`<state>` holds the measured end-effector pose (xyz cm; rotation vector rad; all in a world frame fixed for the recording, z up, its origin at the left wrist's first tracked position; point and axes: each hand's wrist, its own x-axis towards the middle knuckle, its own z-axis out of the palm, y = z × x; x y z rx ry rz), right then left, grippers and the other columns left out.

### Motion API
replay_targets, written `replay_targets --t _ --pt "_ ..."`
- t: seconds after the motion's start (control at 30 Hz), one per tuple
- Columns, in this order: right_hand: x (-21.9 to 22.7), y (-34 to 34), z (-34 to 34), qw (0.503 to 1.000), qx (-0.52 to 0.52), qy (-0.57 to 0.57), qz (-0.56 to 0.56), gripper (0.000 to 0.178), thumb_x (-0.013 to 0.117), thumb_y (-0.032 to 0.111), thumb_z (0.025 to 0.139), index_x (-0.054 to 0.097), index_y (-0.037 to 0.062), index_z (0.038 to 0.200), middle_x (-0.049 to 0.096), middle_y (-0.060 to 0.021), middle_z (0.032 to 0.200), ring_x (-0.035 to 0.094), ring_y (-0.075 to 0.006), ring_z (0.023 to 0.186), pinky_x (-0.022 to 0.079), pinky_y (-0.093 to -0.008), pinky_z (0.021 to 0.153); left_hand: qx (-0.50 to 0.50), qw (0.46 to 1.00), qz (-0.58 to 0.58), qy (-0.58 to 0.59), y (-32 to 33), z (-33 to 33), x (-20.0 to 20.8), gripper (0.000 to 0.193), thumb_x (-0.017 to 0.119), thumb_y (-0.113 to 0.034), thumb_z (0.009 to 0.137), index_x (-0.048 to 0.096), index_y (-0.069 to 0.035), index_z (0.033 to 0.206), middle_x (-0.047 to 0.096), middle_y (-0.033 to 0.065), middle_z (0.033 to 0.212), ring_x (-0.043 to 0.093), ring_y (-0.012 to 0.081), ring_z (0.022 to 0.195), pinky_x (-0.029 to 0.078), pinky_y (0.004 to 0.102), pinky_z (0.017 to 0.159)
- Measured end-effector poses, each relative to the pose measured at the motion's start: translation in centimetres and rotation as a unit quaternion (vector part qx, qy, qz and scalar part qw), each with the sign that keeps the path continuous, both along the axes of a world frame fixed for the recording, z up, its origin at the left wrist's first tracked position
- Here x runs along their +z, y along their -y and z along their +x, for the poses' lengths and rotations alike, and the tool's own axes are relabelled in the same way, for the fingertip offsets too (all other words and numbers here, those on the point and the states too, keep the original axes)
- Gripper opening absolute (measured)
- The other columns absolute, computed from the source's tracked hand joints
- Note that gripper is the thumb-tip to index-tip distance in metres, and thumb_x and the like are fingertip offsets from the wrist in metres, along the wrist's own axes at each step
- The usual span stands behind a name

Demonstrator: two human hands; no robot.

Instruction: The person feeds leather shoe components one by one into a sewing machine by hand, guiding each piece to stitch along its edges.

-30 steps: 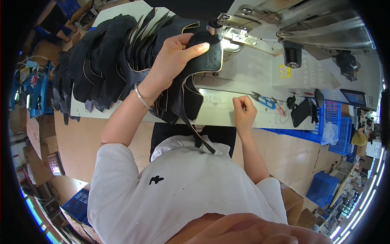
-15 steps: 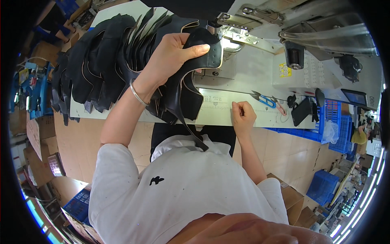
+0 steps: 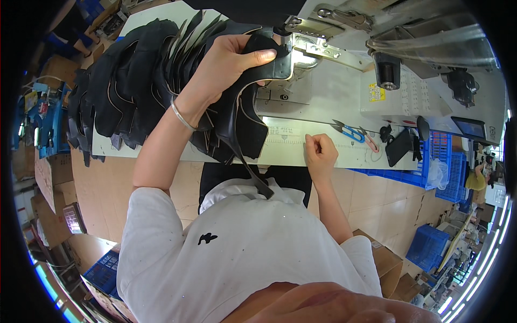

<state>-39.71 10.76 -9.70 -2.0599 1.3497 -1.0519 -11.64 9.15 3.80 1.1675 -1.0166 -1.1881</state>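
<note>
Left hand feeds a black leather piece at the sewing machine head; right hand rests clenched on the table.

The left hand (image 3: pixel 226 67) grasps the black leather piece (image 3: pixel 269 56), thumb pressed on top, at 12 o'clock against the sewing machine (image 3: pixel 344 81). The right hand (image 3: pixel 320 153), at 3 o'clock from centre, is a loose fist pinching something too small to tell. Risks: the thumb sits close to the needle area; the dangling strap (image 3: pixel 250 172) could snag; the stacked black pieces (image 3: pixel 124 91) at 10 o'clock could slide; the scissors (image 3: pixel 350 131) lie near the fist.
</note>
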Motion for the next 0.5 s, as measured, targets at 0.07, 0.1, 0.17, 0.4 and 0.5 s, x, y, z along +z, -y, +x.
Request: replay_targets --t 0.07,0.1,0.17,0.4,0.5 --pt "0.0 0.0 0.0 1.0 0.001 -0.001 -0.003 0.023 0.072 0.009 0.08 0.053 0.005 0.069 0.049 -0.0043 0.06 0.046 -0.0205 0.057 0.037 -0.034 0.054 0.004 1.0 -0.004 -0.002 0.2 -0.1 -0.1 0.026 0.071 -0.016 0.086 0.069 -0.002 0.109 0.068 0.0048 0.077 0.061 0.008 0.059 0.049 0.0194 0.055" --pt "0.0 0.0 0.0 1.0 0.0 -0.001 -0.002 0.023 0.072 0.009 0.08 0.053 0.005 0.069 0.049 -0.0042 0.06 0.046 -0.0205 0.057 0.037 -0.0341 0.054 0.009 1.0 -0.007 -0.003 0.3 -0.1 -0.1 0.025 0.071 -0.015 0.087 0.069 -0.001 0.108 0.068 0.0048 0.077 0.061 0.008 0.059 0.049 0.0194 0.054" --pt "0.0 0.0 0.0 1.0 -0.002 -0.001 -0.001 0.023 0.072 0.009 0.08 0.053 0.0049 0.068 0.049 -0.0042 0.06 0.046 -0.0206 0.056 0.037 -0.0342 0.054 0.007 1.0 -0.008 -0.004 0.5 0.1 -0.1 0.024 0.071 -0.015 0.086 0.07 -0.001 0.106 0.068 0.005 0.076 0.062 0.0081 0.059 0.049 0.0194 0.054" --pt "0.0 0.0 0.0 1.0 0.002 -0.001 -0.002 0.023 0.072 0.009 0.081 0.053 0.0051 0.068 0.049 -0.0043 0.06 0.046 -0.0207 0.056 0.037 -0.0342 0.055 -0.004 1.0 -0.008 0.009 1.0 0.4 0.3 0.018 0.069 -0.013 0.088 0.069 0.002 0.099 0.067 0.0045 0.079 0.063 0.0078 0.061 0.05 0.0179 0.054" --pt "0.2 0.0 0.1 1.0 0.001 0.001 -0.001 0.024 0.072 0.009 0.081 0.052 0.005 0.068 0.05 -0.0044 0.06 0.046 -0.0207 0.056 0.037 -0.0342 0.054 0.008 1.0 -0.007 0.023 1.3 0.5 0.2 0.017 0.069 -0.013 0.088 0.069 0.002 0.095 0.067 0.0047 0.077 0.063 0.0073 0.06 0.049 0.0176 0.052"
